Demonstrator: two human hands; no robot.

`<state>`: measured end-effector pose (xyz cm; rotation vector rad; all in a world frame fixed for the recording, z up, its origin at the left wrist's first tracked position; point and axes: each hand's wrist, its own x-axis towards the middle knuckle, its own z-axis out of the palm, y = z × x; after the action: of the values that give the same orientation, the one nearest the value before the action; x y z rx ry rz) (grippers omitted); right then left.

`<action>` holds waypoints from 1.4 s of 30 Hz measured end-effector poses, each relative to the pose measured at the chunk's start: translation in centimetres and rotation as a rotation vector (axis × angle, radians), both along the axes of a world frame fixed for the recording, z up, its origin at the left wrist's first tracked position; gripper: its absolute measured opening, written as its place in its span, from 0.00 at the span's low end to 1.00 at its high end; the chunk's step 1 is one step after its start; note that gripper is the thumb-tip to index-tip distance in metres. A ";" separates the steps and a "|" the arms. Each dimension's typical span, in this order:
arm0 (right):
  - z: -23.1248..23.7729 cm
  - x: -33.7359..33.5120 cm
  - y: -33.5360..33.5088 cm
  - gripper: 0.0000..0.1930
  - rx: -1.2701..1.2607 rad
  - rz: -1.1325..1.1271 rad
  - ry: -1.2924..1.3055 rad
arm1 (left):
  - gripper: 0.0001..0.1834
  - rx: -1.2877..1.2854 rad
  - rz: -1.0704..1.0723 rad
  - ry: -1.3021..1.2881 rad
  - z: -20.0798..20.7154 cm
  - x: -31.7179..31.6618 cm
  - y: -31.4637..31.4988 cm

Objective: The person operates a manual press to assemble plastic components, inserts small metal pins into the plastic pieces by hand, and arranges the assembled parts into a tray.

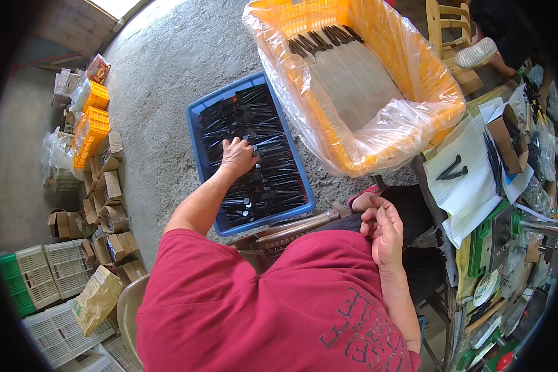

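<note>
A blue plastic tub (199,181) on the concrete floor holds many slim black pieces (263,131) lying in rows, with small shiny silver spots among them. What kind of tool or part they are is too small to tell. My left hand (238,158) reaches down onto these pieces near the middle of the tub, its fingers bent but apart. Nothing shows lifted in it. In front of my body, my right hand (385,234) is palm up with its fingers curled in, and I see nothing in it.
A yellow crate (403,74) lined with clear plastic stands beyond the tub, with a row of dark pieces (325,39) inside. The workbench (456,214) at right carries white sheets, an open carton (507,137) and green machinery (493,239). Cartons and crates (62,273) line the left.
</note>
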<state>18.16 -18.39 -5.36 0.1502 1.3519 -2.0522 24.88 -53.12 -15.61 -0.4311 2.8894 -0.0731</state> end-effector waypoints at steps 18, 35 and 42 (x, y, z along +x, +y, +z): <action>0.1 0.1 2.5 0.11 0.066 0.010 0.105 | 0.10 0.272 -0.194 0.845 6.2 -4.7 0.3; -0.7 2.1 7.8 0.09 0.257 -0.058 0.329 | 0.12 0.546 -0.536 0.418 14.6 -21.1 27.7; -1.5 2.3 9.1 0.10 0.193 -0.133 0.289 | 0.14 0.428 -0.456 0.215 12.9 -23.8 28.8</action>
<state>20.43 -9.25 -6.83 0.0281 1.7605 -2.1094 1.09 -24.32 -2.67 0.3145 3.0278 0.5371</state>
